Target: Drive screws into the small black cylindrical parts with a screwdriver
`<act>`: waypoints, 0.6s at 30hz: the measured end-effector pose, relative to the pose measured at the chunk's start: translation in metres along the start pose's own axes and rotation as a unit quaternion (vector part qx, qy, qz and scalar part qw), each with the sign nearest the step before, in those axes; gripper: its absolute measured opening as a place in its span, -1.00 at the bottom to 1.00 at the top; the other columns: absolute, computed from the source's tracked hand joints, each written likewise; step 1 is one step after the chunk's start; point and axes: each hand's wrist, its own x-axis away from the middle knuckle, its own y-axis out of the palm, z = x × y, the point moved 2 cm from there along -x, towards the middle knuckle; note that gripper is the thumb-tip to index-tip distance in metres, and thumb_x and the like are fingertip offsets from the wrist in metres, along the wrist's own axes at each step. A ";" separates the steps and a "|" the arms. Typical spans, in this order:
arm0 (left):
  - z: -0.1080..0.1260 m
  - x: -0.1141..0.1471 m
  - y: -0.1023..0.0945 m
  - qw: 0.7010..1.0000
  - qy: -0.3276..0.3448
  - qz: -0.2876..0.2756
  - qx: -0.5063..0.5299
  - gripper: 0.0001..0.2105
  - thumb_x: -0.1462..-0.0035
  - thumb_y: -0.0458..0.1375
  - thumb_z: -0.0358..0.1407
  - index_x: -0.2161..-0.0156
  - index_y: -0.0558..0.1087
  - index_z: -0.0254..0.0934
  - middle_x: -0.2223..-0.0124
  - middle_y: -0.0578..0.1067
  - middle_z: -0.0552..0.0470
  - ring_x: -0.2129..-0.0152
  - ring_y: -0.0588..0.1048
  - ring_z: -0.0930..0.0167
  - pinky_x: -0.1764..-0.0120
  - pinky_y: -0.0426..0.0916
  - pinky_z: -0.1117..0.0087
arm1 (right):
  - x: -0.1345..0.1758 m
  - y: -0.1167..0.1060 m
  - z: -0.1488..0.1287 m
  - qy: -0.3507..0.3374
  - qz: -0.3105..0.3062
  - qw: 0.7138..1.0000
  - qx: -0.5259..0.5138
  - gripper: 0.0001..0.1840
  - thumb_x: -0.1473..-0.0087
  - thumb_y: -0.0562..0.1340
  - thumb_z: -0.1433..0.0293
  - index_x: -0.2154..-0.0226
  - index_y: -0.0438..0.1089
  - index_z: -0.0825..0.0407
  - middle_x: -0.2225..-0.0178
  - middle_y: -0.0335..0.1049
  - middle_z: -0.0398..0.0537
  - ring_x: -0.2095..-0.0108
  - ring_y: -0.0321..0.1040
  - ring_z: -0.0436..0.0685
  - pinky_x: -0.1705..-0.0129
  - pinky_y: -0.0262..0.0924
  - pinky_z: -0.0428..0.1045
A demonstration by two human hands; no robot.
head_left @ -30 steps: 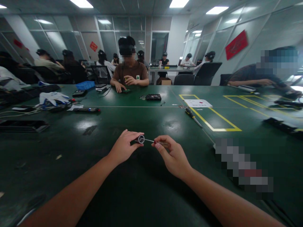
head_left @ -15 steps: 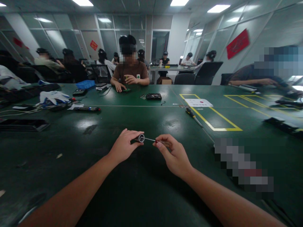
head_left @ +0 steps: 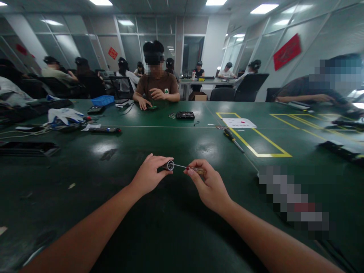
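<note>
My left hand is closed round a short dark cylinder with a metal-rimmed open end; most of its body is hidden by the fingers. The open end faces right. Between thumb and fingers my right hand grips a small screwdriver with a clear amber handle and a red collar. Its thin shaft points left and its tip reaches into the mouth of the cylinder. Where exactly the tip rests inside is too small to tell. Both hands are above the green table.
A yellow-black screwdriver and a paper sheet lie ahead right, by yellow tape. A dark pen-shaped tool and white gloves are at left. Opposite sits a co-worker; a black case lies between us.
The screwdriver's handle has turned slightly in my right hand. Its tip stays at the cylinder's mouth, and my left hand holds nearly the same place. The view has shifted a little.
</note>
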 end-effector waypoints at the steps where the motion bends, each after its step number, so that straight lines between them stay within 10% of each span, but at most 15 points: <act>1: 0.000 0.000 0.000 1.000 -0.002 0.004 -0.001 -0.63 -0.22 0.29 -0.25 -0.14 0.49 -0.07 -0.12 0.57 0.00 -0.09 0.49 0.22 -0.31 0.04 -0.14 | 0.000 0.000 0.000 0.000 0.001 1.000 -0.005 -0.84 -0.33 0.19 0.22 0.13 0.37 -0.05 0.22 0.56 -0.05 0.20 0.55 0.16 0.10 0.38 0.06; 18: 0.002 0.000 -0.001 1.000 -0.002 -0.005 -0.003 -0.63 -0.22 0.29 -0.25 -0.14 0.49 -0.07 -0.12 0.57 0.01 -0.09 0.49 0.23 -0.31 0.05 -0.15 | 0.000 -0.002 -0.004 -0.003 -0.005 1.000 -0.001 -0.85 -0.34 0.18 0.24 0.15 0.38 -0.05 0.23 0.56 -0.06 0.20 0.53 0.15 0.12 0.36 0.05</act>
